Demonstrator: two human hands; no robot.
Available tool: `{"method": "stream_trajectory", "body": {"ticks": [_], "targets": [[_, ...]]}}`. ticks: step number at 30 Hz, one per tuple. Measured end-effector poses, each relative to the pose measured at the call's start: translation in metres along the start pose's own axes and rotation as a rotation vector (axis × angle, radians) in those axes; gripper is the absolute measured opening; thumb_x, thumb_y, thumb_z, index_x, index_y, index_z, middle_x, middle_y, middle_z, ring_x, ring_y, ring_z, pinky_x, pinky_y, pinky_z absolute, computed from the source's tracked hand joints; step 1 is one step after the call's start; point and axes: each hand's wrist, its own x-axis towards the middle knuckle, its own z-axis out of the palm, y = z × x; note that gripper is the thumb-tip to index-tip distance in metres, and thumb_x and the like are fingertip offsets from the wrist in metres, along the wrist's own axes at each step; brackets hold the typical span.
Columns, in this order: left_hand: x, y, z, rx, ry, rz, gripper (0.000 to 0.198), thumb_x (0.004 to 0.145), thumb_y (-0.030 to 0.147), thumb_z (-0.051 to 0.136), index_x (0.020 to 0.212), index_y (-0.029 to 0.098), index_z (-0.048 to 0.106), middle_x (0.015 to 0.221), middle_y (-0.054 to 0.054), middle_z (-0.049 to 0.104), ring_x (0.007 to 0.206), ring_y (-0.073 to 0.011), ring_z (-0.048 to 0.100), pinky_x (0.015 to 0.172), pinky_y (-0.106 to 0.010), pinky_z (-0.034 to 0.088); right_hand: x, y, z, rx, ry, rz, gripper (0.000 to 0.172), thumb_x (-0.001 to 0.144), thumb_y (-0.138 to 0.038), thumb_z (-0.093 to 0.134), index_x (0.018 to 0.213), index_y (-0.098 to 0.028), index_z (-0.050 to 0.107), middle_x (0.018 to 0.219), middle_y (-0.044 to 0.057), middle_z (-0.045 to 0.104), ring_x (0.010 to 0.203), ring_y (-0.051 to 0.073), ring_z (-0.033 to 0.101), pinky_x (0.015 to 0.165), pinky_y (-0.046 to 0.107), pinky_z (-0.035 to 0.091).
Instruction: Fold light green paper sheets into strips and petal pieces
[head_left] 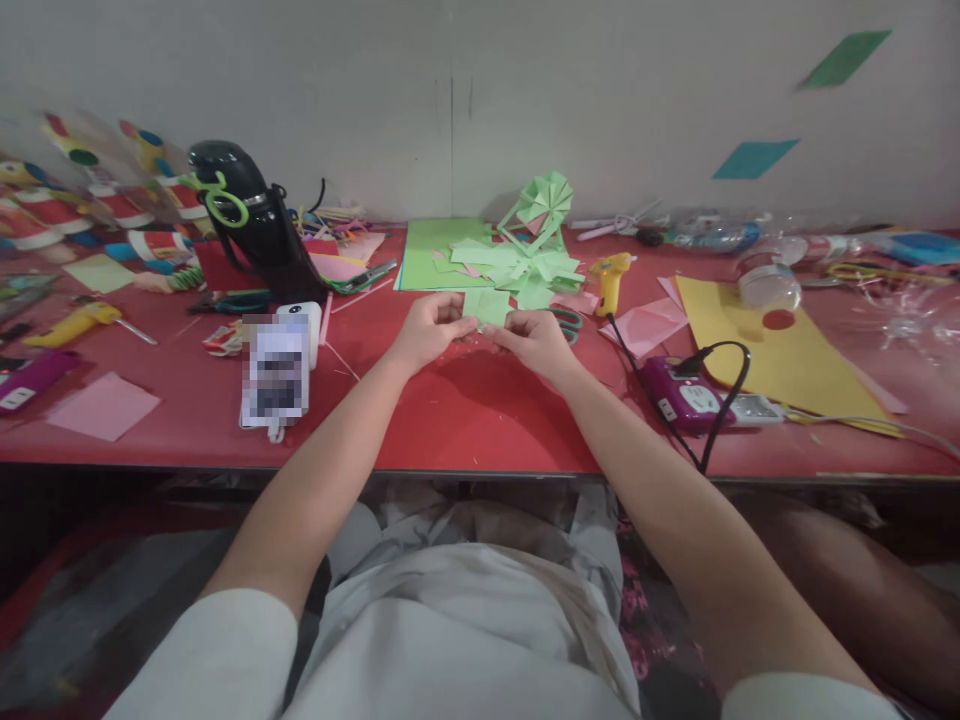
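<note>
A small light-green paper piece (486,306) is held up between my two hands, above the red tabletop (480,420). My left hand (433,330) pinches its lower left corner, and my right hand (534,338) grips the lower right edge. Just beyond lie folded green paper shapes (532,275), with a green paper wheel on a stand (546,205) behind them. Partly hidden by my right hand are dark-handled scissors (568,324). Further right of that hand stands a yellow glue gun (615,282).
A purple power socket (679,392) with black cables sits on the right, beside yellow paper (787,350) and a plastic bottle (769,285). On the left are a phone (276,368) on a stand, a black flask (251,220), pink paper (105,406) and another yellow glue gun (71,325).
</note>
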Motion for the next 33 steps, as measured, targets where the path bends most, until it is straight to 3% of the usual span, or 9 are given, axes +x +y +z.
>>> {"method": "stream_trajectory", "body": {"ticks": [3,9,17,23,33], "targets": [[0.0007,0.0015,-0.0004,-0.001,0.012,0.005,0.031,0.066,0.031,0.084,0.079,0.015,0.06,0.064,0.002,0.061,0.059,-0.0111,0.061,0.062,-0.027,0.054,0.0002,-0.0004,0.0015,0.055,0.05,0.008,0.046,0.072,-0.059,0.077,0.057,-0.019,0.059,0.055,0.002,0.06,0.052,0.012,0.049,0.053,0.029,0.039],[0.0029,0.0004,-0.0021,-0.017,0.058,-0.018,0.029,0.065,0.027,0.083,0.079,0.014,0.061,0.065,0.0,0.062,0.058,-0.0116,0.06,0.062,-0.029,0.055,0.0005,-0.0003,-0.0005,0.124,-0.041,-0.016,0.041,0.08,-0.058,0.07,0.068,-0.019,0.067,0.067,0.004,0.066,0.064,0.015,0.057,0.067,0.032,0.049],[-0.0027,0.0031,-0.0019,-0.033,-0.06,-0.096,0.035,0.07,0.025,0.079,0.1,0.014,0.066,0.075,-0.004,0.071,0.062,-0.0149,0.066,0.061,-0.028,0.054,0.0015,0.0019,-0.0044,0.103,-0.052,0.016,0.03,0.078,-0.042,0.07,0.063,-0.019,0.058,0.055,-0.002,0.055,0.054,0.011,0.046,0.055,0.028,0.034],[-0.0027,0.0007,-0.0023,0.004,-0.049,-0.12,0.036,0.07,0.032,0.082,0.096,0.013,0.067,0.079,-0.006,0.073,0.064,-0.0146,0.065,0.062,-0.028,0.054,0.002,0.0018,-0.0034,0.1,-0.098,0.03,0.029,0.078,-0.032,0.065,0.057,-0.02,0.051,0.05,-0.004,0.048,0.05,0.009,0.04,0.053,0.027,0.03],[-0.0049,0.0029,-0.0072,0.042,-0.083,-0.176,0.021,0.074,0.029,0.076,0.086,0.014,0.068,0.068,-0.003,0.069,0.057,-0.0133,0.061,0.055,-0.025,0.048,-0.0017,-0.0038,-0.0027,0.041,-0.3,0.105,0.038,0.084,-0.046,0.063,0.059,-0.018,0.056,0.056,0.0,0.058,0.056,0.011,0.052,0.059,0.026,0.039]]}}
